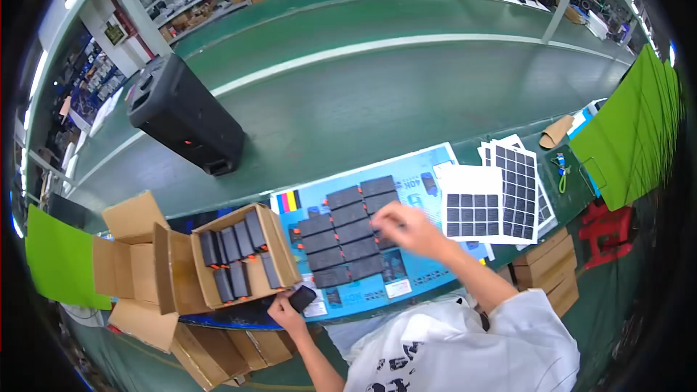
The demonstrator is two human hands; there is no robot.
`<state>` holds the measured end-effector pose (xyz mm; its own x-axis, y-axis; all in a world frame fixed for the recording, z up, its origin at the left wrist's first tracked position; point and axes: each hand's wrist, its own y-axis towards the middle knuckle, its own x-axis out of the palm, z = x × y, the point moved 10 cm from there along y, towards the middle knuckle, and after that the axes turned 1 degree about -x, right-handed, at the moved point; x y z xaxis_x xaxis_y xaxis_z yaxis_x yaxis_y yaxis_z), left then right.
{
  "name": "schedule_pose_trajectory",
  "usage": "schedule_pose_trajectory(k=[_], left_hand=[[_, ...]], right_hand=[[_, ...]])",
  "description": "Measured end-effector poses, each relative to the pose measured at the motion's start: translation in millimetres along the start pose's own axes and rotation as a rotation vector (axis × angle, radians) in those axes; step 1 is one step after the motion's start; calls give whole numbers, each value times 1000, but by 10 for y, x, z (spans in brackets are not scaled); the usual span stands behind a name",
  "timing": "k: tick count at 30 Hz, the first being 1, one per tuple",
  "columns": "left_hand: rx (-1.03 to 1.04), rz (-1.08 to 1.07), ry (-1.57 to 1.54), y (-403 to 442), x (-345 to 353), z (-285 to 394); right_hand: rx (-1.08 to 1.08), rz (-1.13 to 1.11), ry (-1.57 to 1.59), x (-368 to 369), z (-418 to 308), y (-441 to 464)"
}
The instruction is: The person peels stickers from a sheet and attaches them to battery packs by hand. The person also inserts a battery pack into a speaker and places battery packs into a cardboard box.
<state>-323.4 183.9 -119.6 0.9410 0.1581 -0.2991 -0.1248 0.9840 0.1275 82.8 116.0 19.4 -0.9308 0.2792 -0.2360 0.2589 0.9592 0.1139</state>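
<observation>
White printed T-shirt (465, 341) nearest, we pinched a black device (303, 298) in our left hand (287, 313) beside the open carton (284, 250) while our half-curled right hand (411, 230) blurred over rows of black devices (350, 215) on a blue poster (428, 273), its hold unclear.

The green table (572, 190) bears gridded papers (473, 216) and a blue printed sheet (427, 273) with black blocks (350, 232) on it.
</observation>
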Motion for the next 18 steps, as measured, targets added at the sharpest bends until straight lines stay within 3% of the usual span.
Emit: schedule_pose_trajectory(k=[1,3,5,8,10,11,15,18], left_hand=[[30,-3,-4,-27,6,35],[31,24,19,-85,-23,333],[66,45,1,-146,-44,359],[-160,-104,-121,-431,112,598],[-115,-314,-183,-677,475,890],[-275,-474,-418,-808,758,838],[-378,-863,-294,-1383,1705,1111],[-393,-1030,-227,-1687,2391,1375]], right_hand=[[-196,167,-382,-466,-52,-169],[-144,288,-586,-1142,243,-388],[-185,204,-863,-1394,493,-485],[-50,195,-1056,-1523,781,-608],[4,146,-1017,-1525,1158,-690],[-25,176,-1010,-1536,1154,-705],[-86,214,-990,-1555,1127,-728],[-125,240,-981,-1546,1102,-741]])
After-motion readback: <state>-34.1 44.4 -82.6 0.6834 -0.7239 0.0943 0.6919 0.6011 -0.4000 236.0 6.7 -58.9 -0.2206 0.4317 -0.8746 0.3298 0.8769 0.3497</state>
